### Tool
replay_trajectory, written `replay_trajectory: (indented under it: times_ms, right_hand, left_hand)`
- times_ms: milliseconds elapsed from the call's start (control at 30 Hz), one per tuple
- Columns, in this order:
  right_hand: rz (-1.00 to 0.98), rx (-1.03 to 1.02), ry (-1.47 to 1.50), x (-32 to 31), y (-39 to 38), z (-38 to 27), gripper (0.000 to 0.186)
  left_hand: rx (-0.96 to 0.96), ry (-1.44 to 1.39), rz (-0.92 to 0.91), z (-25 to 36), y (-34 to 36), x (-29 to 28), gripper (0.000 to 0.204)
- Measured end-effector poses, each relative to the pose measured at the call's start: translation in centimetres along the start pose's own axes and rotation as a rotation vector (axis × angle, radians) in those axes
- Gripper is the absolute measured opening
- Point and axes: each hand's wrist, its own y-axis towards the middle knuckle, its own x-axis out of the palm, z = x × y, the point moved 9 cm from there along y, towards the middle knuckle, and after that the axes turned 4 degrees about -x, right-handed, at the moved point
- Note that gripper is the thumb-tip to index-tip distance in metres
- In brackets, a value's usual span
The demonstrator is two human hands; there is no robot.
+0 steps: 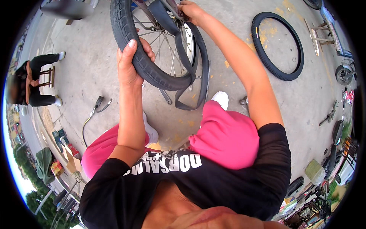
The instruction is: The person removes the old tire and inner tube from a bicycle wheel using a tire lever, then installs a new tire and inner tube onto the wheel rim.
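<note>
A bicycle wheel with a black tyre (152, 74) stands tilted before me at the top of the view. My left hand (133, 61) grips the tyre's near left side, thumb on the tread and fingers curled round to the spoke side. A flat black inner tube (204, 82) drapes over the wheel and hangs in a loop down its right side. Beyond the silver rim (189, 38), my right hand (192, 12) reaches in by the bicycle's frame near the top edge. Its fingers are bent and partly hidden, so what they hold cannot be made out.
On the concrete to the right lies a loose knobbly tyre (256, 45). An air hose with a black head (98, 102) lies at left, near a seated person (32, 80). A metal wrench-like bar (166, 97) rests below the wheel. Parked vehicles and a scooter (344, 74) line the right.
</note>
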Motion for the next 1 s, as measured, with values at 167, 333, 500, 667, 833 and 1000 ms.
replay_trajectory:
  times_ms: [167,333,500,667,833,1000]
  right_hand:
    - [-0.022,-0.059,0.029,-0.1,0.5,-0.2,0.013]
    - [0.02,-0.234,-0.147,-0.6,-2.0,-3.0,0.015]
    - [-0.231,-0.303,-0.422,0.1,-8.3,-5.6,0.062]
    - [-0.063,-0.595,-1.071,2.3,-10.1,-8.4,0.047]
    - [-0.09,-0.557,-1.323,3.2,-9.1,-8.0,0.042]
    - [-0.023,-0.655,-1.262,3.1,-9.2,-8.8,0.024]
  left_hand:
    - [0.027,0.038,0.053,0.3,-0.2,-0.5,0.051]
    - [-0.008,0.069,0.034,0.1,-0.3,-0.1,0.048]
    - [-0.021,0.034,-0.008,-0.1,-0.3,0.3,0.049]
    - [-0.032,0.043,-0.015,-0.2,-0.3,0.4,0.05]
    - [-0.024,0.047,0.0,-0.1,-0.4,0.6,0.052]
    - [-0.03,0.066,0.035,-0.2,-0.5,0.7,0.051]
